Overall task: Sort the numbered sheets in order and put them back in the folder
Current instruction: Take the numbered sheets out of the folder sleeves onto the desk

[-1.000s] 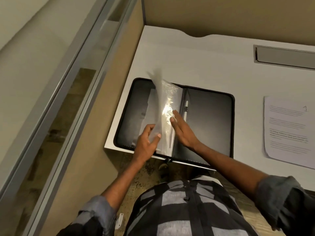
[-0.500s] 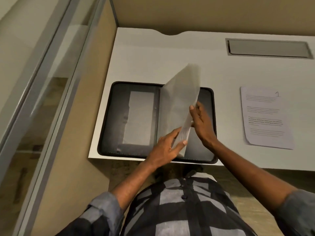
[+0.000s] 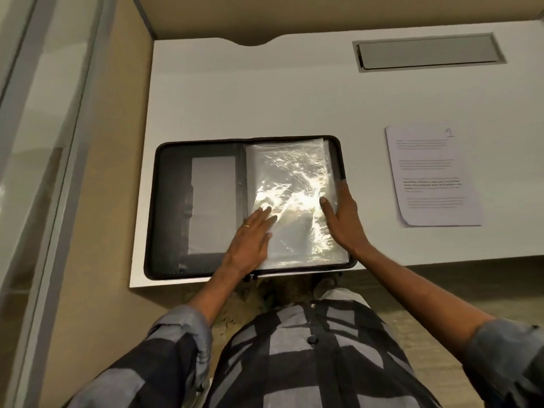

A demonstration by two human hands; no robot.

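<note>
far left, glass partition with grey metal frame (image 3: 44, 172); next to it a tan divider panel (image 3: 117, 172) along the left edge of the white desk (image 3: 265, 98); black zip-around folder (image 3: 170, 207) lies open and flat at the desk's near edge, spine running front to back; left cover holds a pale grey sheet tucked in an inner pocket (image 3: 213, 201); right cover carries a stack of clear glossy plastic sleeves (image 3: 294, 172), top one lying flat with strong glare across its middle; whether a numbered sheet is inside that top sleeve, cannot tell through the glare.

left hand (image 3: 253, 240) rests palm down on the lower left part of the top sleeve, just beside the spine, fingers straight and spread, grasping nothing; thin gold ring (image 3: 246, 226) on one finger; right hand (image 3: 343, 219) lies on the right edge of the sleeve stack, thumb on top of the plastic, other fingers stretched straight along the folder's right border, not clenched; whether any fingertip hooks under the sleeves, cannot tell.

right of the folder and apart from it, white printed paper sheet with a handwritten 1 in its top right corner (image 3: 432, 178) lies flat on the desk, near-left corner slightly curled; far back right, grey rectangular recessed cable hatch (image 3: 426, 54); bottom of view, grey and black checked shirt (image 3: 309, 363) with sleeves rolled up on both forearms.
</note>
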